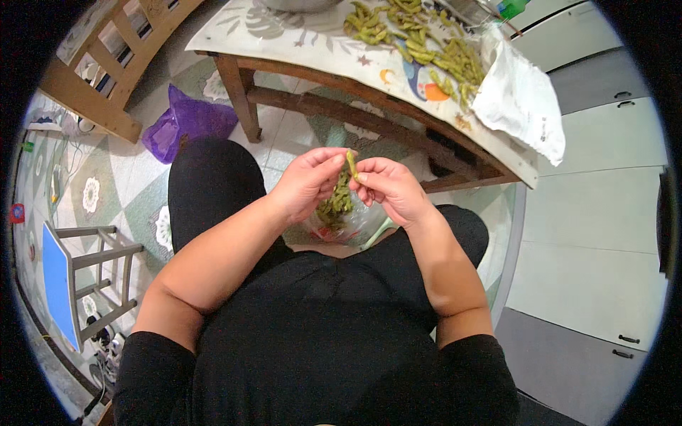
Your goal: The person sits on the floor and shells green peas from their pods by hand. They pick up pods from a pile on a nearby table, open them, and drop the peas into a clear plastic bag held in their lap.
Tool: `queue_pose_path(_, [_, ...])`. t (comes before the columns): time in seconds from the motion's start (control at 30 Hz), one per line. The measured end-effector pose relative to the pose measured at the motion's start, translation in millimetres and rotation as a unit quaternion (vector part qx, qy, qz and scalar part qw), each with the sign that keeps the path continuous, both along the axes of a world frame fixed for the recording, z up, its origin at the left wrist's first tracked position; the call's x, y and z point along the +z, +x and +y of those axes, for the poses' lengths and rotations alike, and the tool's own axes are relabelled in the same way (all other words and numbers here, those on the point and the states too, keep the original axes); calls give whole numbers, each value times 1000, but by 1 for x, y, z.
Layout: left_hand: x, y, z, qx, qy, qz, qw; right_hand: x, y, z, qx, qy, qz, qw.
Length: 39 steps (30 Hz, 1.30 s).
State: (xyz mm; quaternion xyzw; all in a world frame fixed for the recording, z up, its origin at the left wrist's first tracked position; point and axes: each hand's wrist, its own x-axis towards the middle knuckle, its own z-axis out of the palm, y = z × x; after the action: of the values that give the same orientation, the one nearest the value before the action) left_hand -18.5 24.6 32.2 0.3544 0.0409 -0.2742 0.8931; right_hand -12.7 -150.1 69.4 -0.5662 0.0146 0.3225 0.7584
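Between my two hands is a single green soybean pod [352, 162], held upright above my lap. My left hand [310, 180] pinches its upper end between thumb and fingertips. The lower end sits in the pinch of my right hand [392, 186]. Below them, between my knees, a clear plastic bag [364, 221] holds more green pods [335, 207], partly hidden by my hands. A loose pile of soybean pods [415, 46] lies on the table ahead, beside a crumpled white bag [517, 99].
The wooden table [312, 46] has a patterned cover and stands just ahead. A metal bowl [302, 3] is at its far edge. A purple plastic bag [188, 121] lies on the floor to the left, near a blue-topped stool [62, 284]. White cabinets [590, 206] line the right.
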Motion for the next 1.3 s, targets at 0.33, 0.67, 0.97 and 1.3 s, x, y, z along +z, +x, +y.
queue_pose_path(0.33, [12, -8, -23, 24, 29, -12, 999, -10, -8, -8, -11, 11, -65, 998])
queue_pose_path(0.67, [-11, 6, -27, 11, 99, -38, 994, -23, -8, -6, -52, -4, 1, 999])
queue_pose_path(0.97, [-13, 15, -36, -18, 27, 78, 996, -32, -3, -11, -43, -268, -298, 915])
queue_pose_path(1.3, [-15, 9, -30, -84, 159, 58, 982, -33, -8, -4, 39, -444, -444, 777])
